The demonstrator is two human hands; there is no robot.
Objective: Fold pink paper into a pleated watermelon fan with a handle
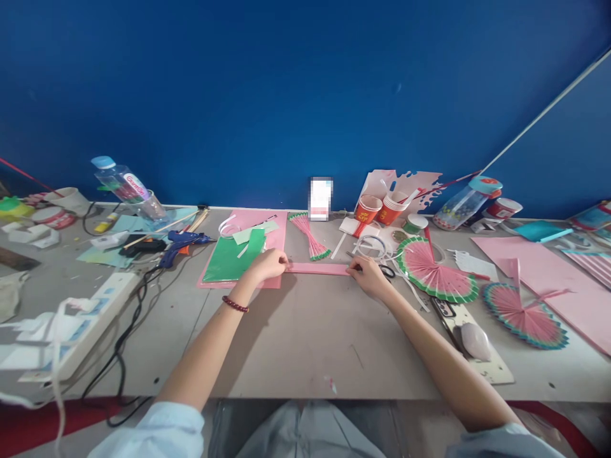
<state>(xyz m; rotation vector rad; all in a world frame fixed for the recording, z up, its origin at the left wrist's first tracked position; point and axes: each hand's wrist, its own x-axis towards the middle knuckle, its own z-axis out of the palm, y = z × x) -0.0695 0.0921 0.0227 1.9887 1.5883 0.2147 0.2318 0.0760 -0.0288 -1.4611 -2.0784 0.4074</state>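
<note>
A long folded strip of pink paper (319,268) lies flat on the grey table (305,337), running left to right. My left hand (267,264) is closed, pinching the strip's left end. At the right end, my right hand (367,275) is closed and presses down on the strip. A bead bracelet (235,305) circles my left wrist. Just left of my left hand lies a green sheet (233,257) on top of a pink sheet (252,222).
Finished watermelon paper fans (436,267) (522,312) lie right, near scissors (386,270), a phone (470,337) and pink sheets (548,273). Red paper cups (379,208) and bottles (125,184) stand at the back. A glue gun (179,245), power strip (90,318) and cables sit left.
</note>
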